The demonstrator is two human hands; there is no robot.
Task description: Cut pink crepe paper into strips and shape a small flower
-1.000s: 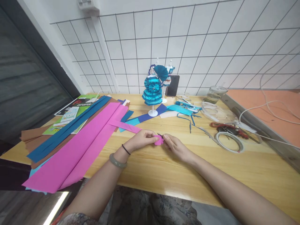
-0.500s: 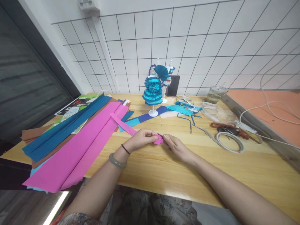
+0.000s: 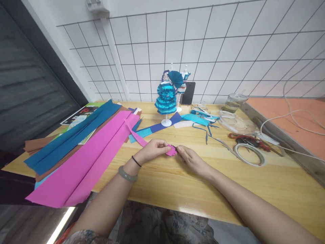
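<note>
A narrow pink crepe paper strip (image 3: 138, 137) runs from the pink sheets to my left hand (image 3: 155, 149). That hand pinches its gathered end, a small ruffled bunch (image 3: 171, 151). From the other side my right hand (image 3: 189, 158) is closed on a thin dark tool that looks like tweezers (image 3: 174, 147), its points against the bunch. The grip of the tool is hidden by my fingers. Beyond my hands stands a miniature dress form (image 3: 166, 98) in pleated turquoise paper, with a dark teal fan at its top.
Pink paper sheets (image 3: 83, 162) and a dark teal sheet (image 3: 73, 134) lie at the left. Behind the dress form are a second white stand (image 3: 179, 101) and a phone (image 3: 188, 93). Right of them lie turquoise scraps (image 3: 195, 118), a tape roll (image 3: 237, 149) and a cup (image 3: 235, 101).
The pink bunch has turned a little between my fingers and shows less below them. The strip's far part has shifted slightly to the right. Both hands stay nearly in place.
</note>
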